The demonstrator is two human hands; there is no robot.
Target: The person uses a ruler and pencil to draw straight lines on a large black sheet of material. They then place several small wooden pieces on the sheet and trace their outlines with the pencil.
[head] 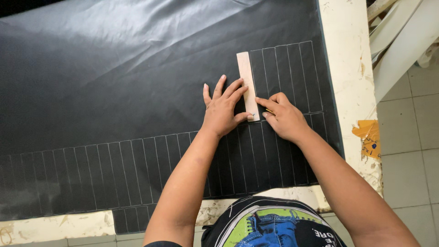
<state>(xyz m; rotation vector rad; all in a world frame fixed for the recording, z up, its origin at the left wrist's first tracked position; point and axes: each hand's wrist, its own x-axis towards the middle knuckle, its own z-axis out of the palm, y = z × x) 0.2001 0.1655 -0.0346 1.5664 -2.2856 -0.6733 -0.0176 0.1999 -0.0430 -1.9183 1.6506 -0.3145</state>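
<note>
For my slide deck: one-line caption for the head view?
Left hand pins a pale template strip on black sheet; right hand traces its edge.

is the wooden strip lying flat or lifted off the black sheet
Flat: the wooden strip lies on the black sheet, pressed down by the left hand.

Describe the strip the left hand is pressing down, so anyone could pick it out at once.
A black sheet covers the table. Near its right edge, beside a row of chalk-outlined rectangles, lies the strip. It is the only pale, solid piece.
</note>
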